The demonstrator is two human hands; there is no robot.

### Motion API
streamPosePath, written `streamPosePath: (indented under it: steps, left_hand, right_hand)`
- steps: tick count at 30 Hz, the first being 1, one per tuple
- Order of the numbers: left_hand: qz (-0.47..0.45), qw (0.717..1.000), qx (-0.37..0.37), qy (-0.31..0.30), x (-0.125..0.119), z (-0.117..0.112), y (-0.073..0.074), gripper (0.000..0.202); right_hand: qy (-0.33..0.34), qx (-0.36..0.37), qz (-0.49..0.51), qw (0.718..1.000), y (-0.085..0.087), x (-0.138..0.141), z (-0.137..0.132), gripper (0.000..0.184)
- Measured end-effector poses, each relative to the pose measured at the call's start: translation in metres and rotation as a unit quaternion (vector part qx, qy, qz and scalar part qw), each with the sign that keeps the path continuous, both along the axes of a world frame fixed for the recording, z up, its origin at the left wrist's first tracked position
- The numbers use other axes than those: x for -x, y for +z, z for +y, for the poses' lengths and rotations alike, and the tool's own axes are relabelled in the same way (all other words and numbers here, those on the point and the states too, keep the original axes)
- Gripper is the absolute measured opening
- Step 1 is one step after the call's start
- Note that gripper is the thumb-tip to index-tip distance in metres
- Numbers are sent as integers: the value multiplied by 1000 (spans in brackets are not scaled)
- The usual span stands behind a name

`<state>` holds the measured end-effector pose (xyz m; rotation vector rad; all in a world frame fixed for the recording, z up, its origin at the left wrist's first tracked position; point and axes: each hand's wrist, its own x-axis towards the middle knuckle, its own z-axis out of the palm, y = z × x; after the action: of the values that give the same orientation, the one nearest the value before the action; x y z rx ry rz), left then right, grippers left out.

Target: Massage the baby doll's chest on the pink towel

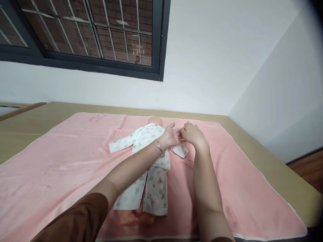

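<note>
A baby doll [155,120] lies on its back on a pink blanket, dressed in a white printed top [143,137] and matching trousers [155,188]. My left hand [171,137], with a bracelet at the wrist, is over the top's side with palm turned up and fingers stretched to the right. Facing it, my right hand [193,133] has its fingers bent down at my left fingertips; whether anything is pinched there is hidden. Just below both hands shows one sleeve's cuff [180,151]. The other sleeve [121,144] is spread out to the left, and the doll's feet [128,217] stick out of the trouser legs.
The pink blanket [63,164] covers much of a wooden tabletop [254,151]. Behind stands a white wall [202,67] with a dark-framed barred window [101,33]. Another wall closes in on the right, with a brown wooden piece [308,168] low beside the table.
</note>
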<state>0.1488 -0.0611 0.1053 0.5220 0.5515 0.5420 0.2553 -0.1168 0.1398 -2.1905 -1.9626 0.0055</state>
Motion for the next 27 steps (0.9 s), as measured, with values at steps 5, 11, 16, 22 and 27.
streamPosePath:
  steps: [5,11,16,22,27]
  left_hand:
    - [-33,999,33,0,4,-4,3,50]
    - [-10,998,50,-23,40,-17,1,46]
    - [25,999,45,-16,81,-24,-1,46]
    - [-8,999,31,19,124,-21,7,42]
    - [-71,995,24,67,151,-27,30,39]
  right_hand:
    - [-23,-25,-48,998,-5,5,2,40]
    - [-40,-44,-90,994,-7,14,8,45]
    - [-58,-74,-142,985,-10,21,12,47]
    - [-128,-68,-143,979,-11,34,12,54]
    - [-172,-43,-85,980,-14,45,12,52]
